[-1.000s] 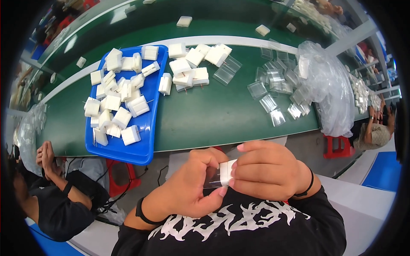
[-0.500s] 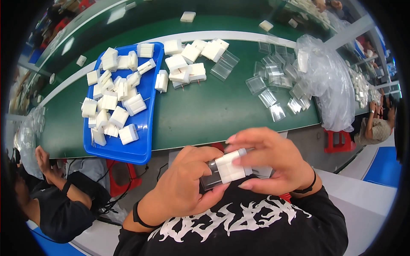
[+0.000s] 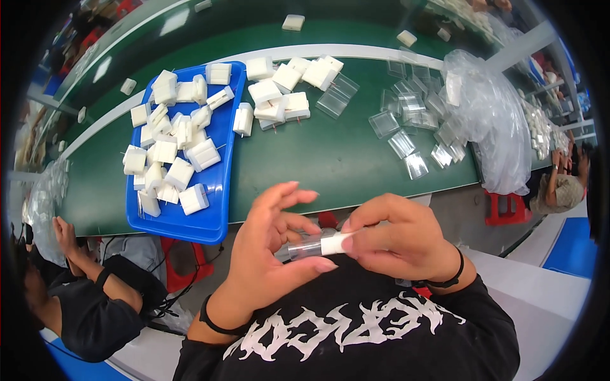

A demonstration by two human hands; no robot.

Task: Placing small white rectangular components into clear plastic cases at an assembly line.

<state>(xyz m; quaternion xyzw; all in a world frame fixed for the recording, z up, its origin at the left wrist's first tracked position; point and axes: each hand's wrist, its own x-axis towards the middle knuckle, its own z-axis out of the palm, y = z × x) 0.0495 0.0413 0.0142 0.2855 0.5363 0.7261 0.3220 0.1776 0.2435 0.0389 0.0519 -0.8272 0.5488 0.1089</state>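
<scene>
In front of my chest, a white block sits partly in a clear plastic sleeve, turned edge-on. My right hand pinches the white end between thumb and fingers. Around the clear end is my left hand, its thumb and forefinger spread wide; whether its lower fingers touch the sleeve is hard to see. Ahead on the green table, a blue tray holds many similar white blocks with thin pins. More white blocks are heaped right of the tray, beside clear sleeves.
Loose clear sleeves lie scattered at the table's right, against a big clear plastic bag. A conveyor-like green strip with a few blocks runs behind a pale rail. Another person's arm is at the left; red stools stand below.
The block and sleeve have turned from face-up to edge-on. My left fingers have opened away from the sleeve, while my right hand has closed on the white end.
</scene>
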